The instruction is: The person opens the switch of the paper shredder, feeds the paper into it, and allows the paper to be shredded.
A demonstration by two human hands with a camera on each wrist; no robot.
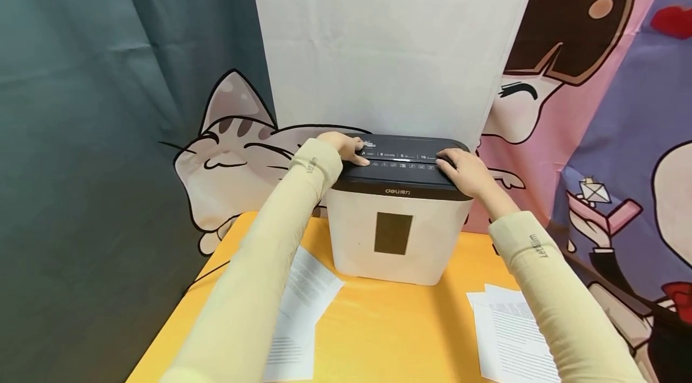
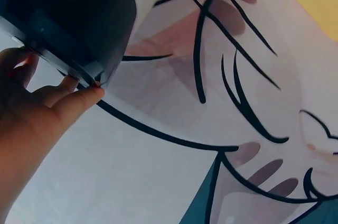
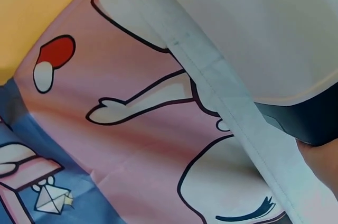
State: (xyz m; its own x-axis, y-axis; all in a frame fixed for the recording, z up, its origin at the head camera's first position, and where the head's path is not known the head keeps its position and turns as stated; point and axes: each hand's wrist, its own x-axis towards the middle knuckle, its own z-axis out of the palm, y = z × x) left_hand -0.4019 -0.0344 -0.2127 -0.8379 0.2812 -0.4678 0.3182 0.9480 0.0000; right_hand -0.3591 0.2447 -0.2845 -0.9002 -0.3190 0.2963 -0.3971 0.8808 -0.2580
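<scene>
A white paper shredder (image 1: pixel 354 233) with a black top stands on the yellow table, a dark window in its front. At the top's left end is my left hand (image 1: pixel 342 146); its thumb and a finger lie on the black surface. In the left wrist view, the left hand's fingers (image 2: pixel 79 100) hold the edge of the dark top (image 2: pixel 79 18). My right hand (image 1: pixel 469 173) grips the opposite end, fingers bent over the top near the slot. Only a sliver of the right hand (image 3: pixel 322 163) shows in the right wrist view, against the dark rim (image 3: pixel 301 121).
Printed sheets (image 1: pixel 303 293) lie on the yellow table (image 1: pixel 378 335) left of the shredder, partly under my left sleeve. More printed sheets (image 1: pixel 508 329) lie at the right. A cartoon-printed curtain (image 1: pixel 389 41) hangs close behind. A dark cable (image 1: pixel 208 274) crosses the table's left edge.
</scene>
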